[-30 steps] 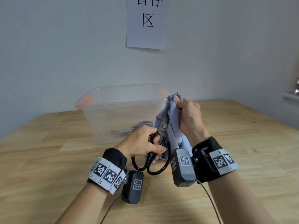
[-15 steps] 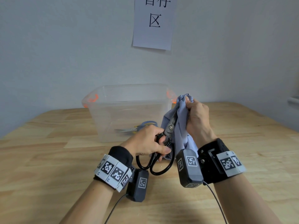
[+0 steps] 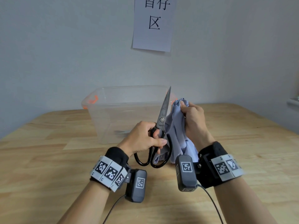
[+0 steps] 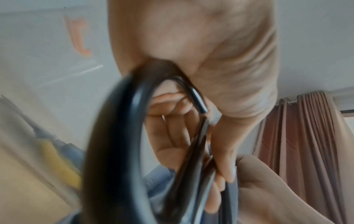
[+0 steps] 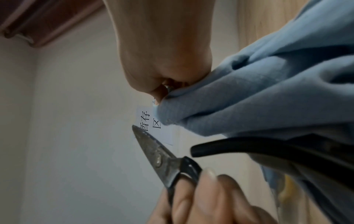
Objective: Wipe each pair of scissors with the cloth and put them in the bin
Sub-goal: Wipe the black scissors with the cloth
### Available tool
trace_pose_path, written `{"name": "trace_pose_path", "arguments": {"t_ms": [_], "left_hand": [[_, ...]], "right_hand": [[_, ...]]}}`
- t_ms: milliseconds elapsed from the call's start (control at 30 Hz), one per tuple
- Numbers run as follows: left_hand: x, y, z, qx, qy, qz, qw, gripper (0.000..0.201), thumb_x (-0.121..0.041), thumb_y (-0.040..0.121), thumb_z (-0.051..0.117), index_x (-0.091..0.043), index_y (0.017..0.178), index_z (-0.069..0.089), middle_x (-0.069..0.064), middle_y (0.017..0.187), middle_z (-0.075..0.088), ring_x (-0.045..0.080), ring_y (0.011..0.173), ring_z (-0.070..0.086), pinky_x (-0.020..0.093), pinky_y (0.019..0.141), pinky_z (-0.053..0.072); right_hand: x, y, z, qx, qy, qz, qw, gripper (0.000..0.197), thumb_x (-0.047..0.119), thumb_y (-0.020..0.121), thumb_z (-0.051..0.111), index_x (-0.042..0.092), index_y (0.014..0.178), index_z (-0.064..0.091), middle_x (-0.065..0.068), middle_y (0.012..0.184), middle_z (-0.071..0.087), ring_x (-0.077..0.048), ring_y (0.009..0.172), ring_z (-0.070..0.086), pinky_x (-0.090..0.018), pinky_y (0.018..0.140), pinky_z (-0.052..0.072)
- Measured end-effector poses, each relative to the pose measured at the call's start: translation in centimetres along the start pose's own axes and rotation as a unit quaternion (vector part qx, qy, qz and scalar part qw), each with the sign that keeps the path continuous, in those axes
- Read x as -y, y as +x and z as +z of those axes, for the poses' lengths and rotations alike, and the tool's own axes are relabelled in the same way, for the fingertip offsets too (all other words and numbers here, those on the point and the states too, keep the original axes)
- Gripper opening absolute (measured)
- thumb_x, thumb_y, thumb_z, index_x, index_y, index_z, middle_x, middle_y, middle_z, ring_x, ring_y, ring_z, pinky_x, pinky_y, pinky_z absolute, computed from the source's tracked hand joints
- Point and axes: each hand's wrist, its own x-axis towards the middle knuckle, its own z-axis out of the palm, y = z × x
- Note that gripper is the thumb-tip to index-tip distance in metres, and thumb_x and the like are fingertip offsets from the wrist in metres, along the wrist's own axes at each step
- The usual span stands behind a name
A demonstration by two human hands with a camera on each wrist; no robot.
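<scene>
My left hand (image 3: 145, 138) grips a pair of black-handled scissors (image 3: 163, 113) just below the pivot, blades together and pointing up. Their black loops (image 4: 114, 151) fill the left wrist view, with my fingers curled round the shanks. My right hand (image 3: 192, 120) holds a bunched pale blue cloth (image 3: 176, 128) just right of the blades, which stand bare. In the right wrist view the cloth (image 5: 249, 98) hangs from my right hand (image 5: 166, 72), beside the scissors' blades (image 5: 153, 151). The clear plastic bin (image 3: 103, 102) stands behind on the table, with another pair lying inside.
The wooden table (image 3: 48, 159) stretches out on all sides of the bin. A paper sign (image 3: 153, 23) with printed characters hangs on the wall above. Cables trail from both wrist cameras toward me. A curtain (image 4: 306, 151) shows in the left wrist view.
The cloth, which covered the blades before, has come off them to the right with my right hand. The blades now stand bare and tilted up in front of the bin.
</scene>
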Motion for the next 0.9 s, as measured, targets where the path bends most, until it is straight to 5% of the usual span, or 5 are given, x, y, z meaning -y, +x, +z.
{"name": "trace_pose_path", "arguments": {"t_ms": [133, 233, 500, 700, 900], "left_hand": [[-0.3, 0.1, 0.0, -0.015, -0.012, 0.007, 1.000, 0.042, 0.008, 0.083, 0.073, -0.011, 0.068, 0.039, 0.015, 0.062, 0.058, 0.023, 0.056, 0.067, 0.035, 0.061, 0.056], [-0.5, 0.0, 0.0, -0.020, -0.021, 0.012, 1.000, 0.042, 0.010, 0.083, 0.071, -0.012, 0.067, 0.038, 0.019, 0.066, 0.053, 0.021, 0.055, 0.066, 0.031, 0.058, 0.056], [-0.2, 0.3, 0.0, -0.034, -0.036, -0.002, 0.999, 0.041, 0.008, 0.084, 0.071, -0.011, 0.068, 0.038, 0.012, 0.060, 0.060, 0.029, 0.056, 0.066, 0.039, 0.065, 0.053], [0.1, 0.3, -0.2, -0.044, -0.029, -0.013, 0.999, 0.041, 0.004, 0.082, 0.074, -0.011, 0.069, 0.038, 0.010, 0.058, 0.063, 0.030, 0.057, 0.067, 0.038, 0.066, 0.052], [-0.1, 0.3, -0.5, -0.052, -0.026, -0.007, 0.998, 0.042, 0.004, 0.082, 0.075, -0.013, 0.068, 0.038, 0.014, 0.060, 0.061, 0.029, 0.057, 0.067, 0.034, 0.067, 0.050]], "right_hand": [[0.2, -0.1, 0.1, -0.007, -0.115, 0.021, 0.993, 0.021, 0.000, 0.097, 0.054, -0.008, 0.081, 0.065, -0.013, 0.080, 0.062, -0.023, 0.081, 0.059, -0.035, 0.078, 0.049], [0.0, -0.1, -0.1, 0.034, -0.158, 0.047, 0.986, 0.013, 0.003, 0.094, 0.061, -0.002, 0.083, 0.065, -0.013, 0.081, 0.060, -0.023, 0.084, 0.056, -0.037, 0.081, 0.046], [0.9, -0.5, 0.2, 0.130, -0.170, 0.116, 0.970, 0.025, -0.001, 0.098, 0.052, -0.020, 0.111, 0.059, -0.026, 0.099, 0.065, -0.032, 0.091, 0.064, -0.033, 0.079, 0.058], [1.4, -0.4, -0.5, 0.147, -0.288, 0.158, 0.933, 0.030, 0.007, 0.095, 0.062, -0.022, 0.102, 0.063, -0.038, 0.107, 0.065, -0.040, 0.097, 0.067, -0.052, 0.103, 0.049], [2.7, -0.1, -0.9, 0.165, -0.475, 0.173, 0.847, 0.019, 0.018, 0.068, 0.087, 0.006, 0.080, 0.080, -0.016, 0.087, 0.076, -0.037, 0.099, 0.070, -0.051, 0.102, 0.050]]}}
